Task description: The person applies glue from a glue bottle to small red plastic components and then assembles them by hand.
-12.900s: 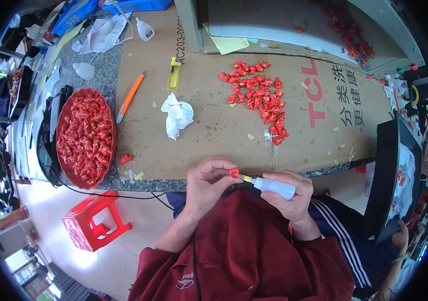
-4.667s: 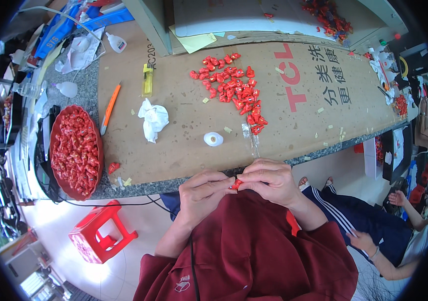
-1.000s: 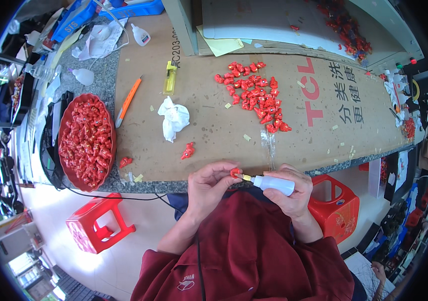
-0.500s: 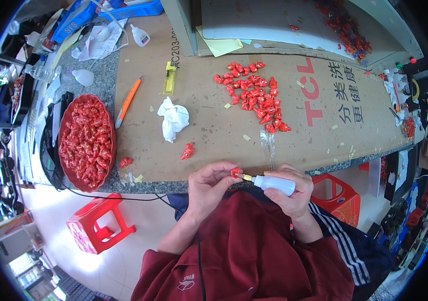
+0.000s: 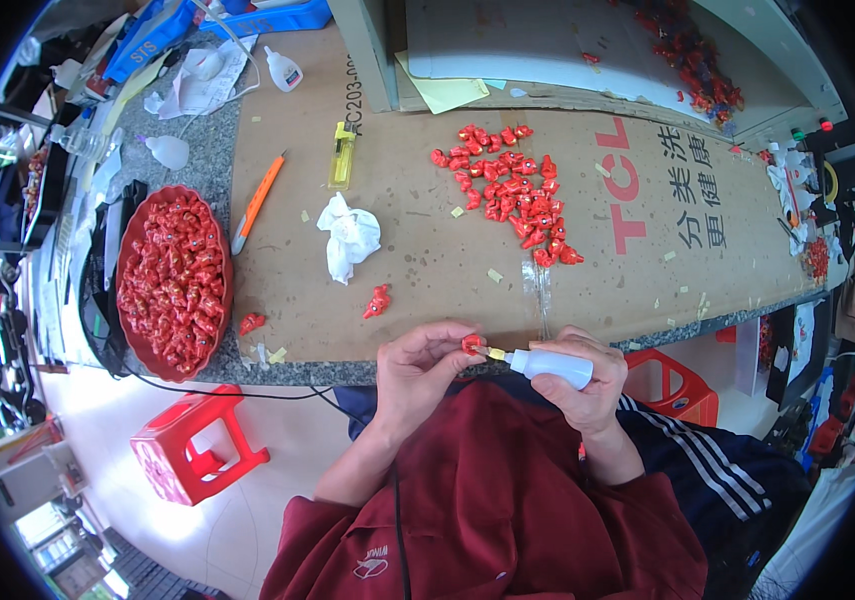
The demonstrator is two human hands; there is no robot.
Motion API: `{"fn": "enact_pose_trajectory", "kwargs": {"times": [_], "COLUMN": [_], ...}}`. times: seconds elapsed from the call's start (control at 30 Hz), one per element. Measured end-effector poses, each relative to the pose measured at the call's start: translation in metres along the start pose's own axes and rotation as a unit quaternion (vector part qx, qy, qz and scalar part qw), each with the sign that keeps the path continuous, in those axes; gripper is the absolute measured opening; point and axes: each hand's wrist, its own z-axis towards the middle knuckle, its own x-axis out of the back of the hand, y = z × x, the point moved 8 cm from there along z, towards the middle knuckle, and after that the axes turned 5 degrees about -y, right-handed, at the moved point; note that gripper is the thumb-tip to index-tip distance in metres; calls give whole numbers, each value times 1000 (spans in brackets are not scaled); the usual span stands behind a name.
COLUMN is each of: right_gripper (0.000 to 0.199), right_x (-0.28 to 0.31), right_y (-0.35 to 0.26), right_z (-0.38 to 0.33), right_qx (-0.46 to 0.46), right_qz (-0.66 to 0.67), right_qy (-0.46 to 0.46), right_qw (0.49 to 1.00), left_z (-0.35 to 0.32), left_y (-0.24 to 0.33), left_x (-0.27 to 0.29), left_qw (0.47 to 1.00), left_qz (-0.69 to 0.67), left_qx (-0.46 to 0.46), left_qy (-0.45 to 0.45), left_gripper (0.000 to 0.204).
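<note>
My left hand point(image 5: 417, 368) pinches a small red plastic piece point(image 5: 471, 345) just off the front edge of the cardboard-covered table point(image 5: 427, 270). My right hand point(image 5: 587, 385) grips a small white glue bottle point(image 5: 550, 365), its yellowish nozzle touching the red piece. Both hands are held close above my lap. A single red piece point(image 5: 377, 301) lies on the cardboard just beyond my left hand.
A red bowl point(image 5: 127, 262) full of red pieces sits at the left. A pile of red pieces point(image 5: 512, 192) lies mid-table, near a crumpled white tissue point(image 5: 350, 235), an orange cutter point(image 5: 257, 200) and a yellow clip point(image 5: 342, 157). Red stools point(image 5: 192, 457) stand below.
Since several seconds ago, the white cap near the edge is gone and one red piece lies on the cardboard. Over the last second my hands hold still.
</note>
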Motion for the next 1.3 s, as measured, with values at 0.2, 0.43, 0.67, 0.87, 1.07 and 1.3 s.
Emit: {"fn": "enact_pose_trajectory", "kwargs": {"times": [0.2, 0.43, 0.67, 0.87, 1.07, 1.3], "right_gripper": [30, 29, 29, 30, 29, 30], "right_x": [-1, -2, 2, 0, 0, 0], "right_y": [1, 2, 0, 0, 2, 3], "right_z": [0, 1, 0, 1, 1, 0], "right_qx": [-3, -11, 1, -4, -7, 4], "right_qz": [-1, -2, 9, 2, 7, 7], "right_qy": [-1, -7, 10, 0, 2, 4], "right_qw": [1000, 1000, 1000, 1000, 1000, 1000], "left_z": [1, 1, 2, 3, 3, 3], "left_y": [1, 2, 3, 5, 4, 4], "left_x": [1, 1, 6, 7, 8, 8], "left_qw": [1000, 1000, 999, 999, 999, 999], "left_qz": [6, 14, 17, 14, 20, 15], "left_qx": [3, 3, 5, -10, -8, -9], "left_qy": [2, 8, 37, 41, 42, 44], "left_gripper": [23, 23, 22, 22, 21, 22]}}
